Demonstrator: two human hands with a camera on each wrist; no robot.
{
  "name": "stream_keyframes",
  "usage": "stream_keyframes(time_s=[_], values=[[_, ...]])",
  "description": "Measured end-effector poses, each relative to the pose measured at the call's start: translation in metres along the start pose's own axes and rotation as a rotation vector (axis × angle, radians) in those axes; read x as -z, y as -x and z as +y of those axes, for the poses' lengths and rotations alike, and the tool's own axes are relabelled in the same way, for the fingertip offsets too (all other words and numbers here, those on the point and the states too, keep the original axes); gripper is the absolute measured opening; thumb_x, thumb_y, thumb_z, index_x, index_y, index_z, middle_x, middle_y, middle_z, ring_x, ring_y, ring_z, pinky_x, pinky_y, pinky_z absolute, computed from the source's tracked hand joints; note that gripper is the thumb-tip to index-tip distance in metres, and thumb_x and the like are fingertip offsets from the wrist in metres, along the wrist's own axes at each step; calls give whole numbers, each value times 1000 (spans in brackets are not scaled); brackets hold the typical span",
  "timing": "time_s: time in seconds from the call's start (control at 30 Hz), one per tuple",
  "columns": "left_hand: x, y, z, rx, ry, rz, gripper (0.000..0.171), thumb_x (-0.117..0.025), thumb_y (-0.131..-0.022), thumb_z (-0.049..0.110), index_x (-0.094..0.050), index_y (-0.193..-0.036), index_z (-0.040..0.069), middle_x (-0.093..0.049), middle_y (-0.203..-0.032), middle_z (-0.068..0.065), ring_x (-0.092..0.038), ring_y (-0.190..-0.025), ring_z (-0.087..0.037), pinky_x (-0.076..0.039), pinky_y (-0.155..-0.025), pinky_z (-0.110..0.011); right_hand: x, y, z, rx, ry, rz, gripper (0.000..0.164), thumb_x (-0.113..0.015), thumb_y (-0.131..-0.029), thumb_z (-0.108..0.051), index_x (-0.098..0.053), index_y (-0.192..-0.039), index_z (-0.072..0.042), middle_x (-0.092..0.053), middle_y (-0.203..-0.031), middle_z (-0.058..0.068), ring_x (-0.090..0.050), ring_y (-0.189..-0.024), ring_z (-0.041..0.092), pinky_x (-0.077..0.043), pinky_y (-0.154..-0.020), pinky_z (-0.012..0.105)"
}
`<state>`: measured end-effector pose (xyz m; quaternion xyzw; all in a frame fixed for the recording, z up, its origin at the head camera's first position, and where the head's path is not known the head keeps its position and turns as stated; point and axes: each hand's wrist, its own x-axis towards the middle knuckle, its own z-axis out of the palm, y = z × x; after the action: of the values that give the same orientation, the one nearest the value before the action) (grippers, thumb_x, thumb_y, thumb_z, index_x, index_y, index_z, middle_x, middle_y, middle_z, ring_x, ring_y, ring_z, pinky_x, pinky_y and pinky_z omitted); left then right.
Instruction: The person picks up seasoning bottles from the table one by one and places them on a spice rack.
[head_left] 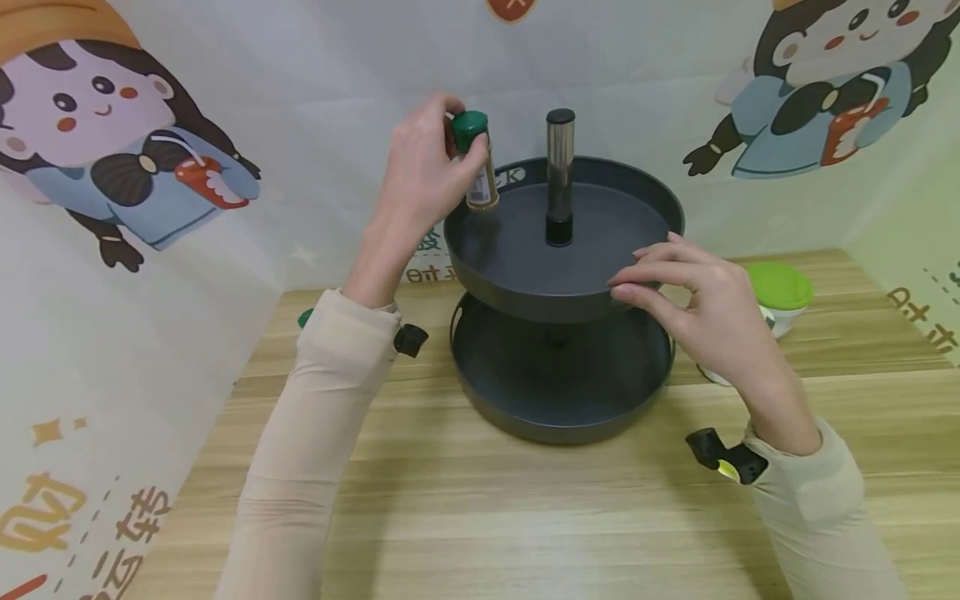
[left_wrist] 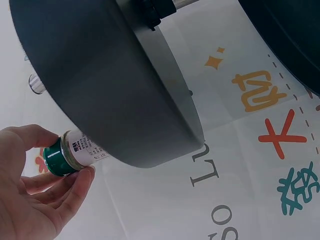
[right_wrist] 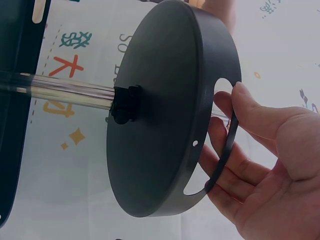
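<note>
My left hand point(head_left: 423, 167) grips a small spice jar point(head_left: 482, 185) by its green cap, over the left edge of a dark two-tier tray stand's upper tray point(head_left: 607, 262). In the left wrist view, the labelled jar point(left_wrist: 86, 149) is partly hidden behind the tray wall. My right hand point(head_left: 712, 312) holds the upper tray's right rim. At an oblong handle cutout in that rim, the right wrist view shows the thumb outside and the fingers reaching through. A metal post point(head_left: 560, 162) rises from the upper tray's middle. The lower tray point(head_left: 566, 400) rests on the wooden table.
A tub with a bright green lid point(head_left: 780, 286) stands right of the stand, partly behind my right hand. Another green cap point(head_left: 304, 317) peeks out beside my left sleeve. Printed white sheets point(head_left: 337, 100) line the back and sides of the table point(head_left: 525, 517).
</note>
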<state>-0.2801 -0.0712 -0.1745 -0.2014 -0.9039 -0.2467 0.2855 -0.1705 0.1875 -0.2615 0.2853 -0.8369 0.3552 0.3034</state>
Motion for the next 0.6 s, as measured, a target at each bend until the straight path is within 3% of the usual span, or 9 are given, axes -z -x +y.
stream_keyframes(time_s=[0.6], values=[[-21, -9, -8, 48, 2, -72, 33, -48, -91, 28, -50, -114, 4, -54, -97, -9, -49, -79, -16, -42, -67, -26, 1, 0, 2, -15, -14, -8, 15, -76, -72, -9, -74, -86, -12, -65, -88, -2, -56, -95, 17, -29, -103, 31]])
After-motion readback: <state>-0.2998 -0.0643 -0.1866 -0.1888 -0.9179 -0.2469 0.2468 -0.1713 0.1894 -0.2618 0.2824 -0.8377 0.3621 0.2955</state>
